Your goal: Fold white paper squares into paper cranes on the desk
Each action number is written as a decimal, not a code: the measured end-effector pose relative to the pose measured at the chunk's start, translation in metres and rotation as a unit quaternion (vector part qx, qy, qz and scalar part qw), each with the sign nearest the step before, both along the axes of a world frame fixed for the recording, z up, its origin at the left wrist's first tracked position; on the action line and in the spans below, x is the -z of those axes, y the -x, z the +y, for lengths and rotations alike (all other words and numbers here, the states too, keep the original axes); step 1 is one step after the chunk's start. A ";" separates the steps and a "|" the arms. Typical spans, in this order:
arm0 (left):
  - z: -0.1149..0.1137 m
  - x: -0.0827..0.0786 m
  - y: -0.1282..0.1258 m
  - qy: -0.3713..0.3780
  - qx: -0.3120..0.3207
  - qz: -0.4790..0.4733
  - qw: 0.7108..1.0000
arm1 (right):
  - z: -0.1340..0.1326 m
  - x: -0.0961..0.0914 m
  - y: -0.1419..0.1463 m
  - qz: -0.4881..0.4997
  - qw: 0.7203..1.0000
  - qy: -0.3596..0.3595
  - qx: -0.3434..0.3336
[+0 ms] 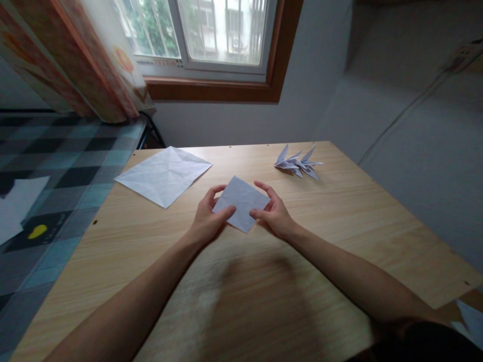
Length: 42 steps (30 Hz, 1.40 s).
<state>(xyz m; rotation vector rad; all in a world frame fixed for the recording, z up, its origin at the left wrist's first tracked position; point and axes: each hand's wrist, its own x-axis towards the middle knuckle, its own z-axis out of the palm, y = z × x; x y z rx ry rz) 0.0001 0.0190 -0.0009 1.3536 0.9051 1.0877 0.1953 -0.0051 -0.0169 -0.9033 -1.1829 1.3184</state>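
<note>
The left hand (211, 213) and the right hand (275, 215) grip a small paper (241, 205) from both sides, each thumb pressed on its upper face and the fingers around or behind its side corners; the right index finger stands a little away from the paper. Whether the paper's near corner touches the wooden table (362, 221) I cannot tell. Near the left hand, toward the table's far left corner, a large creased sheet (164, 176) lies flat, reaching to the left and far edges. Beyond the right hand, toward the far right corner, sits a row of pointed folded paper pieces (298, 163). Neither touches the hands, and nothing stands between the hands and the small paper. Wood runs from the right hand to the right edge, and between the two forearms to the near side. Past the left edge spreads a checked cloth (22, 141) with white paper (24, 203) on it; past the far edge are a wall (226, 118) and window (226, 35). The small paper lies between both hands, midway across the table
</note>
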 end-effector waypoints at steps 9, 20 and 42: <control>-0.006 -0.002 0.007 -0.364 0.014 0.292 0.884 | 0.012 0.002 -0.025 -0.276 0.956 -0.094 0.047; -0.006 0.000 0.003 -0.420 0.140 0.434 0.784 | -0.003 -0.007 -0.031 -0.513 0.774 -0.372 -0.004; -0.003 0.000 0.005 -0.373 -0.058 0.507 0.775 | -0.004 -0.007 -0.027 -0.607 0.757 -0.234 0.065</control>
